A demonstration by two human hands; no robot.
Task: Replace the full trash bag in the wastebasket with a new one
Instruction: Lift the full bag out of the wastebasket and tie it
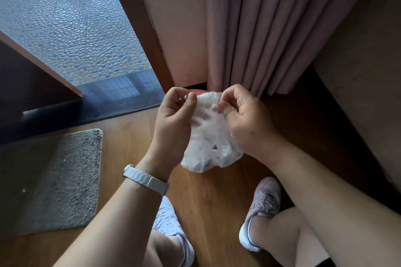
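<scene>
Filled translucent white plastic trash bag [208,143] sits centre, low over the floor. I've got both hands on its neck: left hand [173,119] and right hand [247,119] each pinch the top edge. I reckon it's light, soft, slippery film, best held at the gathered neck. Below, brown wooden plank floor [130,136]; mauve pleated curtain [271,28] far right; grey shaggy mat [54,180] near left.

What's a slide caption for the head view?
Left hand and right hand pinch the top of a filled translucent trash bag over the wooden floor, grey mat to the left.
</scene>
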